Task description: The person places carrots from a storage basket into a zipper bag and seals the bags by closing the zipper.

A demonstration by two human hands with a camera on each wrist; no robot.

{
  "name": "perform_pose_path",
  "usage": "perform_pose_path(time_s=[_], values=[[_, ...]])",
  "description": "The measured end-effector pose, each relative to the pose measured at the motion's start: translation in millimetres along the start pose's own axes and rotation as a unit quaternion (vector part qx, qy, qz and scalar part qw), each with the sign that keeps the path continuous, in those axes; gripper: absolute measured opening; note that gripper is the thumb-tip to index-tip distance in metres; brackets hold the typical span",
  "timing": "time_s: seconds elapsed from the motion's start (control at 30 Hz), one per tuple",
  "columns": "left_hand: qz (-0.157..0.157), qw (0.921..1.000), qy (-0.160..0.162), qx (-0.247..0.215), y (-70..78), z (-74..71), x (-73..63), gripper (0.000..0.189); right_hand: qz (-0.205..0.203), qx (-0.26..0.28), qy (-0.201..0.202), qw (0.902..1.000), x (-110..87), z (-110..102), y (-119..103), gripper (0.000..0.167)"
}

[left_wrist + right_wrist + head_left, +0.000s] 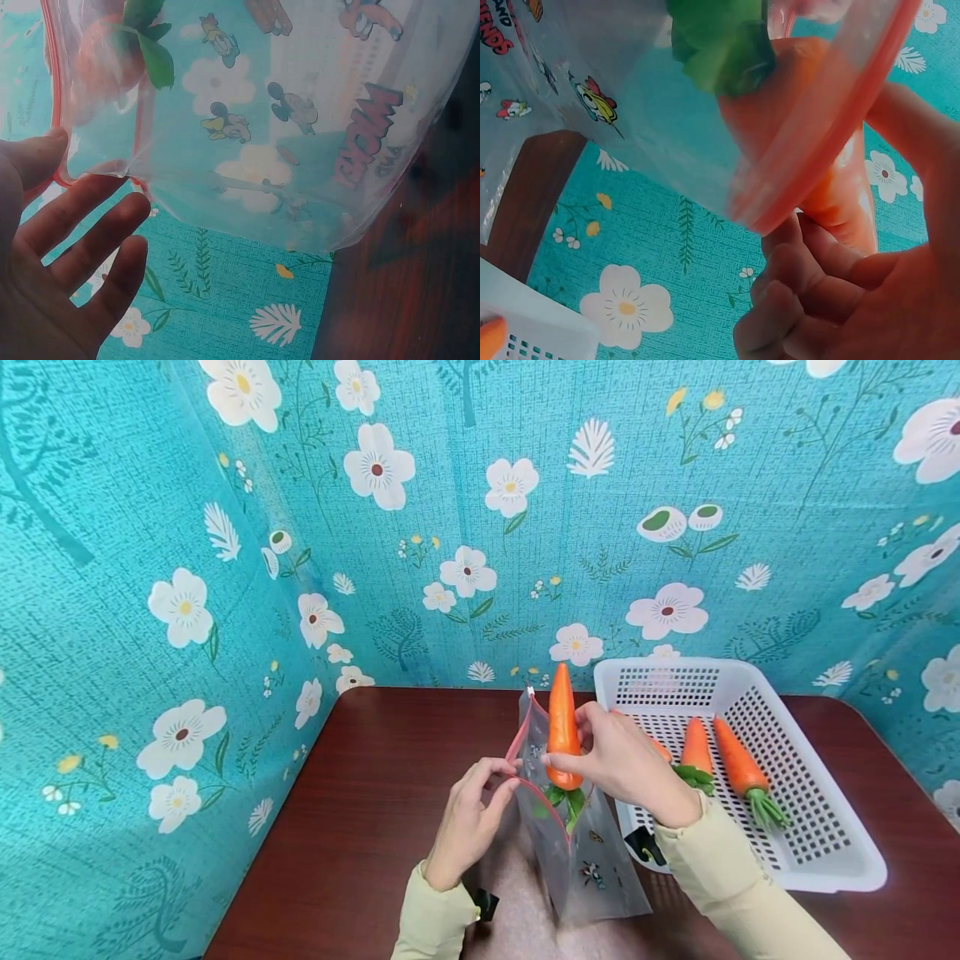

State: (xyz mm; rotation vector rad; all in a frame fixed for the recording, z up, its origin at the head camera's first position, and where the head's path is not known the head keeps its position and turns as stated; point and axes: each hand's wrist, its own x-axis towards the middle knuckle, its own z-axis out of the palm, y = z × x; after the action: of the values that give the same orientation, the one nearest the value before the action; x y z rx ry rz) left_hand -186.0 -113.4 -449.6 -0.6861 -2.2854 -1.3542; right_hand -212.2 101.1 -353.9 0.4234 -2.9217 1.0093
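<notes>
In the head view my right hand (pixel 633 767) grips an orange carrot (pixel 562 722) between thumb and fingers, tip upward. Its green leaves (pixel 574 806) hang down inside the mouth of a clear zip bag (pixel 600 889) with a red zip edge. My left hand (pixel 467 822) pinches that edge on the left side. Through the printed plastic in the left wrist view, the leaves (pixel 156 67) show, while the other fingers (pixel 112 281) spread below the rim. From the right wrist, the carrot's leafy end (pixel 724 45) appears behind the plastic, the red edge crossing in front of it.
A white perforated basket (pixel 832 860) stands on the right of the dark wooden table (pixel 360 810), holding several carrots (pixel 738 760). Teal flowered cloth (pixel 450 510) hangs behind and along the left side. A small black piece (pixel 647 845) shows by my right sleeve.
</notes>
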Motion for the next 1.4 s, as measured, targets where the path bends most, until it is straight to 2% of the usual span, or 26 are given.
perform_pose_path(time_s=[0.2, 0.43, 0.7, 0.9, 1.07, 1.17, 1.4], values=[[0.007, 0.9999, 0.009, 0.001, -1.3, 0.4, -0.2, 0.017, -0.010, -0.016, 0.000, 0.9998, -2.1, 0, -2, 0.060], [0.027, 0.9991, 0.028, 0.015, -2.8, 1.5, 0.7, 0.012, -0.005, -0.002, 0.006, 1.0000, -1.2, -4, 0, 0.056], [0.017, 0.9996, 0.022, 0.007, -2.1, -0.2, 0.7, 0.010, 0.002, -0.010, 0.013, 0.9999, 0.8, -5, 8, 0.049], [0.032, 0.9992, 0.025, 0.004, -4.0, -0.5, 1.3, 0.008, 0.002, -0.030, -0.017, 0.9994, 2.1, -6, 13, 0.041], [0.037, 0.9987, 0.036, 0.001, -4.9, -1.9, 0.8, 0.008, -0.007, -0.051, -0.052, 0.9973, 1.3, -7, 15, 0.022], [0.037, 0.9982, 0.048, 0.006, -5.5, -3.7, 0.6, 0.009, -0.016, -0.060, -0.039, 0.9974, 0.5, -9, 15, 0.016], [0.045, 0.9943, 0.096, 0.001, -8.3, -9.1, 2.4, 0.013, -0.005, -0.053, 0.012, 0.9985, -1.7, -21, 10, 0.016]])
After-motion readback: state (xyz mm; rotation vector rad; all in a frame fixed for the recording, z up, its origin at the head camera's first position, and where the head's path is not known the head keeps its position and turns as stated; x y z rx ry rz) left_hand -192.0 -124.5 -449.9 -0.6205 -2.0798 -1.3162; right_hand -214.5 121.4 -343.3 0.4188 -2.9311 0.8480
